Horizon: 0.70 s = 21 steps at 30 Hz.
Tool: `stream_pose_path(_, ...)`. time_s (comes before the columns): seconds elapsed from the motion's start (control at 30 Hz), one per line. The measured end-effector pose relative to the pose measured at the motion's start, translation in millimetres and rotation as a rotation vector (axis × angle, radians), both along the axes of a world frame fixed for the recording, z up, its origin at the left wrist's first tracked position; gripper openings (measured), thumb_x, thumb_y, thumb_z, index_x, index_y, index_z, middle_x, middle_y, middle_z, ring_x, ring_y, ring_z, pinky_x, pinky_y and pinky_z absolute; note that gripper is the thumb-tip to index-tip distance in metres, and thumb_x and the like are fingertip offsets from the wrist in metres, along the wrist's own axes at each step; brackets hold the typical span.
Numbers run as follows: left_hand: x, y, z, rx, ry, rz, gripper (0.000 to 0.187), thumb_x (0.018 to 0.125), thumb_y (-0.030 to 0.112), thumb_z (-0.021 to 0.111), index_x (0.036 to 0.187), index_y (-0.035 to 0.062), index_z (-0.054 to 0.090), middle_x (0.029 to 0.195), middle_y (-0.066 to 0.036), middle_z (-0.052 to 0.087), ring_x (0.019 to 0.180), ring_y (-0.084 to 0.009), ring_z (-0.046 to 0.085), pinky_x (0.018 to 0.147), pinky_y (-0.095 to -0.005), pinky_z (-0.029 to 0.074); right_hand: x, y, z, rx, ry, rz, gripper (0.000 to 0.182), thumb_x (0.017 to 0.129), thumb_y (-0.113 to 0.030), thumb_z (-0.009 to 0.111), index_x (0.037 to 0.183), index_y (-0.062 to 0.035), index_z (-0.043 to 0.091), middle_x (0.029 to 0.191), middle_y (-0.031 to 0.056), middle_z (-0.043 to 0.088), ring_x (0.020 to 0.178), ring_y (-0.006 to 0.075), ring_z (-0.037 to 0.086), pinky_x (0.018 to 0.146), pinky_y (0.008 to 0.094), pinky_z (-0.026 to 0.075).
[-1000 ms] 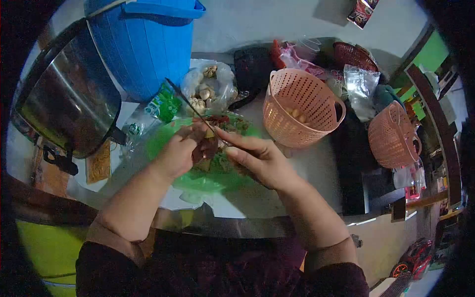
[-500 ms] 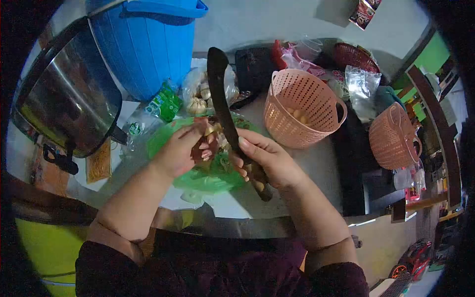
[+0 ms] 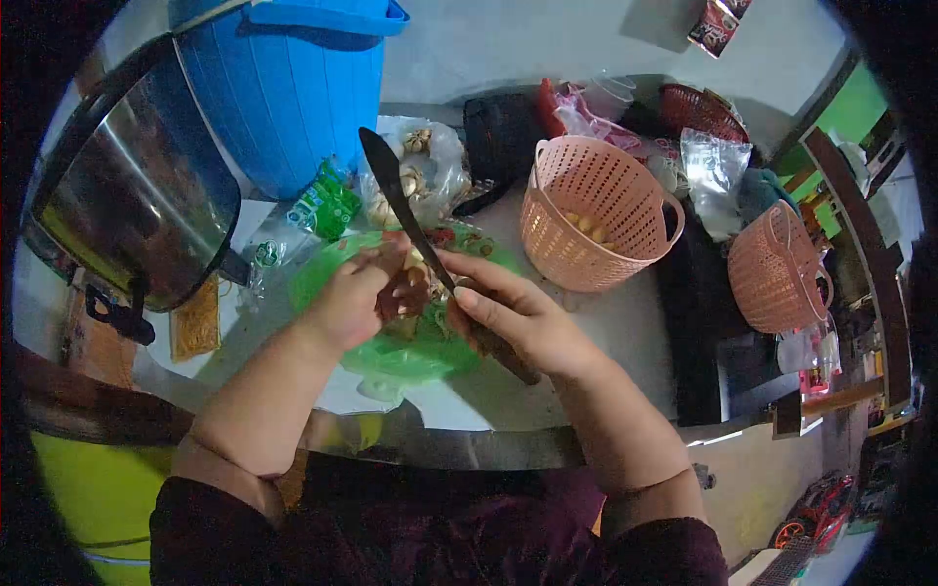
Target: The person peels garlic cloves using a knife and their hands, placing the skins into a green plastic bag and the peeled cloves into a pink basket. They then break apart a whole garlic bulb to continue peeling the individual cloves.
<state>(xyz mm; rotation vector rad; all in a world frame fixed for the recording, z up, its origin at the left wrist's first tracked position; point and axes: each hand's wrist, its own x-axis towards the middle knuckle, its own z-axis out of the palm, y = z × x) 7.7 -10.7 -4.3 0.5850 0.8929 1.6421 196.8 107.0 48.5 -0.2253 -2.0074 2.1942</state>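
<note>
My left hand (image 3: 363, 295) is closed in a pinch around a pale garlic clove (image 3: 415, 258), partly hidden by the fingers. The handle of a dark, curved knife (image 3: 393, 184) lies in my right hand (image 3: 523, 317). Its blade slants up and to the left, with its lower part close beside the clove; whether it touches cannot be told. Beneath both hands, a green plastic bag (image 3: 415, 363) is spread out with garlic skins on it. Behind them is a clear bag of garlic bulbs (image 3: 445, 161). Peeled cloves (image 3: 590, 229) lie inside a pink basket (image 3: 557, 256) at the right.
A tall blue bin (image 3: 283, 107) and a dark glossy appliance (image 3: 147, 176) stand at the left. Near them lie a green packet (image 3: 325, 203) and a yellowish packet (image 3: 195, 320). A second pink basket (image 3: 779, 269) sits farther right, below a clear plastic bag (image 3: 715, 176).
The knife has tilted left, and its tip has dropped. My right hand has turned and come slightly nearer the left hand, which stays almost in place with the clove.
</note>
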Motion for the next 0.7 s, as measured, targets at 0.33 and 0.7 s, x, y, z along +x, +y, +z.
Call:
stream_pose_path(0.33,9,-1,18,0.013,0.095,-0.069,0.024,0.102,0.027,0.041,0.097,0.0072,0.054,0.078,0.0,0.047,0.068,-0.0107,0.046,0.06,-0.0252,0.039,-2,1,-8,0.014,0.016,-0.086,0.042,0.098,-0.023,0.053,0.138,-0.0109,0.047,0.077,-0.0031,0.05,0.066,0.0051,0.045,0.057,0.0204,0.037)
stream_pose_path(0.7,4,3,1,0.059,0.063,-0.042,0.024,0.1,0.025,0.044,0.106,0.0051,0.056,0.091,-0.003,0.057,0.08,-0.0129,0.054,0.068,-0.0279,0.044,2,4,-1,0.015,-0.001,-0.042,0.047,0.098,-0.024,0.054,0.142,-0.0141,0.042,0.077,-0.0023,0.05,0.066,0.0055,0.044,0.056,0.0204,0.036)
